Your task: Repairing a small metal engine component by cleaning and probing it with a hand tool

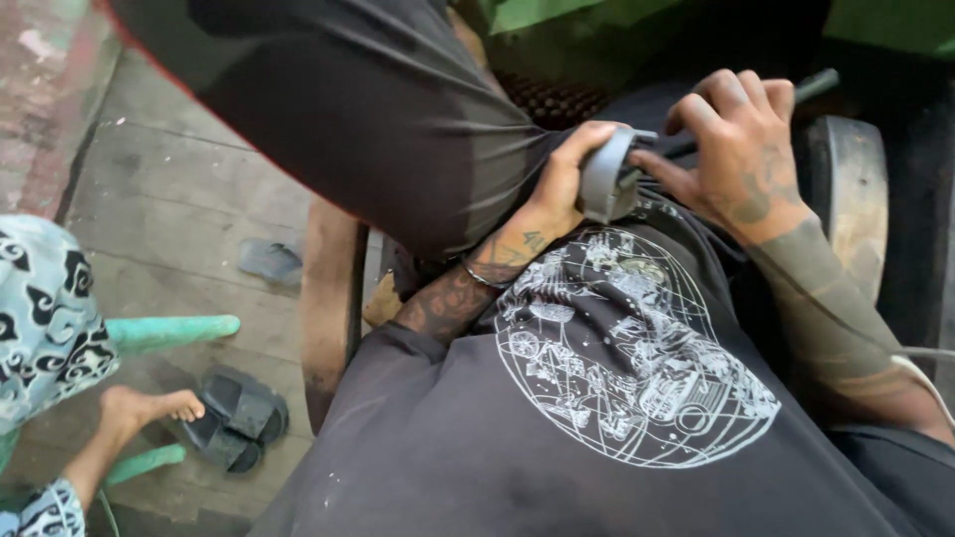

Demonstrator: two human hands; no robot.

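Head view, read from left to right: at the far left edge sits another person, of whom a patterned light-blue and black garment (40,318) and a bare foot (139,408) show, the foot resting beside a pair of black slide sandals (234,418) on the weathered plank floor (169,199); a pale green bar (169,331) runs between them, and a single grey sandal (271,261) lies farther back. No package, label or sign is visible anywhere in the frame; the only graphic is a white round line drawing (627,358) printed on the wearer's dark shirt. At centre, the left hand (562,184), with a thin bracelet at the wrist, is clenched around a grey curved part (604,179), thumb and fingers wrapping its band-like body; the part sits in the person's lap, against the dark trouser leg (378,109) and above the shirt print. To the right, the right hand (736,149) is closed on a slim dark rod-like handle (811,88) whose near end meets the grey part; whether the two pieces are joined cannot be told. Judged by its look, the grey part is stiff, probably moulded plastic or metal, light enough for one-handed support and not fragile; its smooth surface may slip, so the wrap-around grip on the curved band is the sound hold. The rod appears rigid and best held along its shaft. At far right stands a worn round metal edge (846,199).
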